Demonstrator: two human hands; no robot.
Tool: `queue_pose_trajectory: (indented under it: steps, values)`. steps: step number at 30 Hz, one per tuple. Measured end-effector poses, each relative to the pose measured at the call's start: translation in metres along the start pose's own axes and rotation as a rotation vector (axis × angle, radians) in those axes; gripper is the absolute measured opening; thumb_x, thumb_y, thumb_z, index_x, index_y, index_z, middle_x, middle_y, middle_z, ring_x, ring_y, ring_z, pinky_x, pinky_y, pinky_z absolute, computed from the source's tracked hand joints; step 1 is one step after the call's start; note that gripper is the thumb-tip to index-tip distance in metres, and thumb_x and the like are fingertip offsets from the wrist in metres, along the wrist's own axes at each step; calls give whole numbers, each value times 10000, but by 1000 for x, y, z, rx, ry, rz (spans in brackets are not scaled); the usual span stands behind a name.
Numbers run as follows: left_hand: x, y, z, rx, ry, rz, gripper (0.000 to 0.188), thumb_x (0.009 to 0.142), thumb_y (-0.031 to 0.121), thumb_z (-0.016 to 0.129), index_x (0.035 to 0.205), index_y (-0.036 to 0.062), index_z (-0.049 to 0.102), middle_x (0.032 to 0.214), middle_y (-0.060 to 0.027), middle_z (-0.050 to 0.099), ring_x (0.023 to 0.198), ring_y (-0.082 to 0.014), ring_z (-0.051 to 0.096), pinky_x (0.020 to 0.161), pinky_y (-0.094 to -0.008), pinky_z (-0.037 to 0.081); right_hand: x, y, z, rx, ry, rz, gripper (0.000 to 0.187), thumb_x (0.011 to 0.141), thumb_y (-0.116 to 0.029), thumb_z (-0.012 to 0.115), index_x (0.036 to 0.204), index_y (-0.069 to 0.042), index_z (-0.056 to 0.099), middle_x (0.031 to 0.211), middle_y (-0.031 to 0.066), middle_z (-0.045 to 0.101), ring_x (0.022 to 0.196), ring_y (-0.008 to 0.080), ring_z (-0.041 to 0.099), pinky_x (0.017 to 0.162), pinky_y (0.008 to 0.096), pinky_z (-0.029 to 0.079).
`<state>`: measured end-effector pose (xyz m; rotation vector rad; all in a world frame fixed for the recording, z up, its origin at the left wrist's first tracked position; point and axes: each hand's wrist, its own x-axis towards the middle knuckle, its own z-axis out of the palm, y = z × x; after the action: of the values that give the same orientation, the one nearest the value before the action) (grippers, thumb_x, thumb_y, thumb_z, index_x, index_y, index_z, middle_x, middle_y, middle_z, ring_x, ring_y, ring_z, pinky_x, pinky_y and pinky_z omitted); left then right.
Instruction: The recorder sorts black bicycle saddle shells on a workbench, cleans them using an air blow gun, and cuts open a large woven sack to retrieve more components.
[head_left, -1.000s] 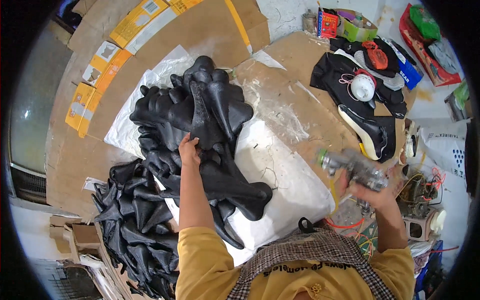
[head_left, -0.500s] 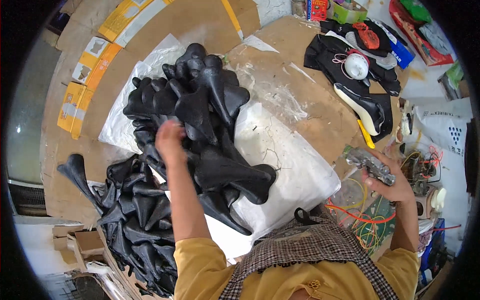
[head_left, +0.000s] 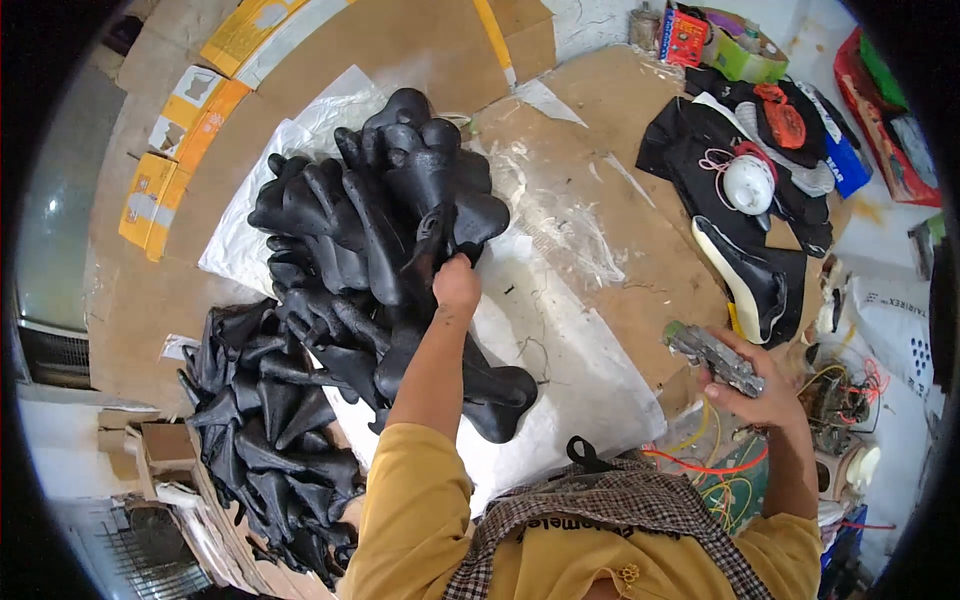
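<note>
Left hand (head_left: 457,285) at the near edge of the main pile of black moulded pieces (head_left: 345,215), fingers curled against one narrow black piece (head_left: 429,237); can't tell if the grip is full. That piece sits at 11 o'clock from the hand, touching it, long axis roughly 1 to 7 o'clock. Pile rests on a white sheet (head_left: 590,385) on the worktop (head_left: 580,110). Second black heap (head_left: 275,440) at 8 o'clock.

Right hand (head_left: 760,392), between 3 and 4 o'clock, closed around a grey hand tool (head_left: 718,360); its greenish end points to 10 o'clock, long axis 10 to 4.

Containers: green open box (head_left: 742,62), between 1 and 2 o'clock, has small items inside, too small to tell. Cardboard box (head_left: 168,443) at 8 o'clock, contents unclear.
</note>
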<state>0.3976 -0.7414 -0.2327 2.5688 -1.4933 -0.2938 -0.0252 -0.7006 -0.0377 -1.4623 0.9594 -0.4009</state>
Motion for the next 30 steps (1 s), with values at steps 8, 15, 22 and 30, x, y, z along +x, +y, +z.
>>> queue_pose_trajectory:
  steps: [8, 15, 22, 30]
  values:
    - [16, -1, 9, 136, -74, 57, 201, 733, 131, 540, 897, 28, 596, 933, -190, 608, 890, -361, 580, 792, -402, 472, 35, 10, -16, 121, -127, -3, 611, 755, -66, 668, 1294, -20, 385, 958, 16, 558, 853, 80, 522, 772, 234, 427]
    - [0, -39, -51, -774, -116, 25, 89, 742, -19, 589, 830, -13, 581, 654, -65, 589, 518, -168, 561, 496, -274, 455, 45, 36, -21, 219, -100, 30, 635, 737, -45, 673, 1301, -20, 382, 912, 14, 584, 846, 73, 536, 766, 227, 439]
    - [-11, -37, -63, -1420, -280, -210, 74, 765, -40, 556, 785, 32, 558, 697, -83, 598, 570, -171, 597, 502, -256, 488, 68, 28, -9, 187, -144, 28, 609, 742, -93, 686, 1280, -16, 412, 919, 13, 589, 840, 66, 539, 756, 223, 444]
    - [-40, -41, -43, -1273, -17, -436, 340, 785, 0, 552, 1113, -21, 464, 839, -118, 605, 558, -193, 590, 468, -270, 474, 49, 14, 7, 34, -175, -83, 676, 723, -67, 688, 1311, -10, 361, 949, 33, 589, 853, 90, 549, 779, 249, 445]
